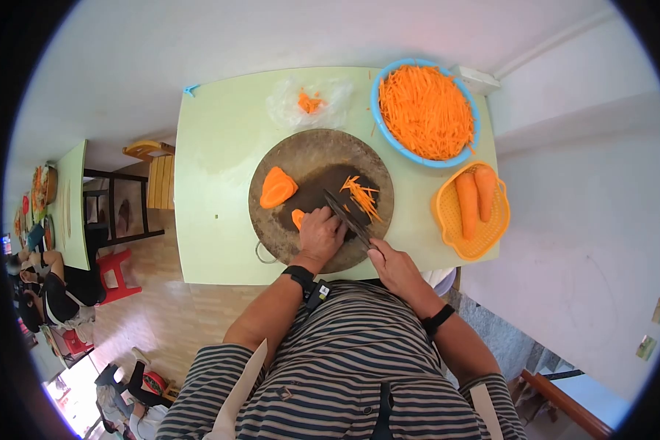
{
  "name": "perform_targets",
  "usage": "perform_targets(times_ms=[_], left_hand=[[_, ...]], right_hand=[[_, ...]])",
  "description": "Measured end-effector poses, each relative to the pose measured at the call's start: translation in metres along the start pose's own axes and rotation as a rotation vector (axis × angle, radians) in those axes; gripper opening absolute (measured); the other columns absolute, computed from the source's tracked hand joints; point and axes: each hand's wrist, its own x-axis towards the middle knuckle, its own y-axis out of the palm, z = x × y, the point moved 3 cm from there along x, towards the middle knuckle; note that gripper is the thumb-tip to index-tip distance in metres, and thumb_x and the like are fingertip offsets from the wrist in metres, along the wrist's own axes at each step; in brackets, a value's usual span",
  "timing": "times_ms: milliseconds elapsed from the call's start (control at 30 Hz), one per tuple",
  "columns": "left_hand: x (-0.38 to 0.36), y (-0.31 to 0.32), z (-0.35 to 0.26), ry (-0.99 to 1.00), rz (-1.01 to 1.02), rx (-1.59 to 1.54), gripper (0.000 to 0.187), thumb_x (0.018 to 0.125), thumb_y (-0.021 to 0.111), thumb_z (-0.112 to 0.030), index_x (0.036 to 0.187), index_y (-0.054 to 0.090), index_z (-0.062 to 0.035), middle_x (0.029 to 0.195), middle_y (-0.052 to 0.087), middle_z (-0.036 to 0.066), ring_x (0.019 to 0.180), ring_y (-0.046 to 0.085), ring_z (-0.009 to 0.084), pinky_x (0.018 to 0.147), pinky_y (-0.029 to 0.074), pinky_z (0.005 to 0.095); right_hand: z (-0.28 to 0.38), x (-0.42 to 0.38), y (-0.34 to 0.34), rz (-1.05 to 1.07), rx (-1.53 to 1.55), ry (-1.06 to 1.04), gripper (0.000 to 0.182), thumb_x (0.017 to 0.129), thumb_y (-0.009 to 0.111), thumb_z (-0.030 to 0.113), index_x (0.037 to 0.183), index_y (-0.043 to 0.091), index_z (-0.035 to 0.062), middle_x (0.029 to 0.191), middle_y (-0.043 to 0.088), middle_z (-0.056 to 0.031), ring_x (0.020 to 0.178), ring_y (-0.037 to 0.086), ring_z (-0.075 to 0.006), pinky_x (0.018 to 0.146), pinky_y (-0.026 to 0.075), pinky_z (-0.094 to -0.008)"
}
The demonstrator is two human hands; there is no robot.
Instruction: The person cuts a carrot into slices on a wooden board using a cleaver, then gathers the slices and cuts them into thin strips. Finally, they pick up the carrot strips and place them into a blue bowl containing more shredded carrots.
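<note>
A round wooden chopping board (pixel 293 150) lies on the pale green table. In my right hand (pixel 397 271) is the handle of a dark-bladed kitchen knife (pixel 350 218), its blade slanting across the board. My left hand (pixel 323 233) is curled beside the blade, its fingers pressing on carrot slices (pixel 298 218) that are mostly hidden under it. Left of the blade sits a fanned stack of carrot slices (pixel 277 188). Thin carrot shreds (pixel 361 196) lie to the blade's right.
A blue basin (pixel 378 110) heaped with carrot shreds stands at the back right. Below it, a yellow basket (pixel 500 220) holds two whole carrots (pixel 468 202). Carrot scraps (pixel 310 103) rest on a clear plastic bag (pixel 282 99). Other people sit at far left, near a red stool (pixel 114 277).
</note>
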Motion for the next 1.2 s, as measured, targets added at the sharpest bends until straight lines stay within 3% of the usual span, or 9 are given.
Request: perform_targets(times_ms=[233, 300, 433, 500, 533, 600, 900, 967, 1200], left_hand=[[-0.001, -0.001, 0.001, 0.029, -0.025, -0.022, 0.013, 0.070, 0.079, -0.015, 0.077, 0.069, -0.0122, 0.082, 0.056, 0.003, 0.080, 0.058, 0.0248, 0.070, 0.042, 0.0397], [-0.002, 0.001, 0.004, 0.028, 0.008, -0.051, 0.026, 0.068, 0.078, -0.011, 0.093, 0.072, -0.0141, 0.088, 0.059, 0.004, 0.081, 0.059, 0.0276, 0.070, 0.044, 0.0415], [-0.002, 0.002, 0.001, 0.009, -0.002, -0.038, 0.026, 0.068, 0.079, -0.011, 0.093, 0.072, -0.0135, 0.088, 0.059, 0.004, 0.081, 0.059, 0.0274, 0.070, 0.044, 0.0417], [-0.001, 0.002, 0.001, -0.003, -0.026, -0.032, 0.013, 0.070, 0.079, -0.015, 0.076, 0.068, -0.0118, 0.081, 0.056, 0.004, 0.079, 0.057, 0.0252, 0.070, 0.042, 0.0399], [-0.001, 0.001, 0.003, -0.005, -0.027, -0.030, 0.013, 0.070, 0.079, -0.015, 0.076, 0.068, -0.0118, 0.081, 0.056, 0.004, 0.079, 0.057, 0.0252, 0.070, 0.042, 0.0399], [-0.003, 0.000, 0.003, 0.030, -0.011, -0.067, 0.025, 0.068, 0.078, -0.011, 0.092, 0.072, -0.0130, 0.087, 0.059, 0.004, 0.081, 0.059, 0.0276, 0.071, 0.044, 0.0423], [-0.003, 0.002, 0.003, 0.003, 0.012, -0.041, 0.025, 0.068, 0.078, -0.011, 0.092, 0.072, -0.0117, 0.090, 0.061, 0.004, 0.082, 0.058, 0.0280, 0.071, 0.044, 0.0423], [0.000, 0.000, 0.001, 0.014, -0.007, -0.057, 0.023, 0.068, 0.078, -0.011, 0.091, 0.072, -0.0112, 0.089, 0.060, 0.004, 0.081, 0.058, 0.0278, 0.070, 0.044, 0.0422], [-0.001, 0.000, 0.002, 0.015, -0.004, -0.059, 0.020, 0.067, 0.078, -0.011, 0.085, 0.069, -0.0107, 0.085, 0.058, 0.005, 0.080, 0.059, 0.0273, 0.070, 0.044, 0.0415]], right_hand=[[0.000, -0.011, -0.002, 0.057, -0.022, 0.041, 0.041, 0.105, 0.051, 0.033, 0.132, 0.057, 0.0016, 0.104, 0.069, -0.0298, 0.099, 0.066, -0.0481, 0.084, 0.053, -0.0487], [0.001, -0.006, 0.000, 0.070, -0.037, 0.056, 0.041, 0.105, 0.051, 0.033, 0.132, 0.057, 0.0017, 0.104, 0.069, -0.0293, 0.098, 0.067, -0.0480, 0.084, 0.054, -0.0484], [-0.002, -0.002, 0.001, 0.006, -0.001, -0.009, 0.044, 0.106, 0.048, 0.039, 0.130, 0.058, 0.0033, 0.095, 0.070, -0.0294, 0.091, 0.067, -0.0489, 0.079, 0.053, -0.0539], [0.000, -0.002, -0.001, 0.011, 0.019, -0.015, 0.044, 0.106, 0.048, 0.038, 0.129, 0.058, 0.0032, 0.094, 0.070, -0.0293, 0.090, 0.067, -0.0491, 0.078, 0.053, -0.0542], [0.002, -0.006, -0.002, 0.035, 0.006, 0.008, 0.042, 0.106, 0.049, 0.036, 0.130, 0.058, 0.0028, 0.097, 0.070, -0.0293, 0.093, 0.066, -0.0488, 0.081, 0.053, -0.0519], [0.005, -0.011, -0.003, 0.064, -0.011, 0.031, 0.041, 0.105, 0.050, 0.034, 0.131, 0.058, 0.0024, 0.100, 0.070, -0.0293, 0.096, 0.066, -0.0486, 0.083, 0.053, -0.0495], [0.003, 0.001, 0.001, 0.017, -0.040, -0.005, 0.043, 0.106, 0.048, 0.039, 0.128, 0.058, 0.0034, 0.094, 0.069, -0.0293, 0.090, 0.067, -0.0486, 0.079, 0.053, -0.0541], [0.001, -0.002, 0.000, 0.056, -0.008, 0.044, 0.042, 0.106, 0.050, 0.034, 0.131, 0.057, 0.0024, 0.098, 0.069, -0.0312, 0.095, 0.066, -0.0491, 0.082, 0.053, -0.0493], [-0.004, -0.010, -0.002, 0.055, -0.001, 0.060, 0.041, 0.105, 0.051, 0.033, 0.132, 0.057, 0.0018, 0.099, 0.069, -0.0307, 0.095, 0.067, -0.0484, 0.083, 0.053, -0.0483]])
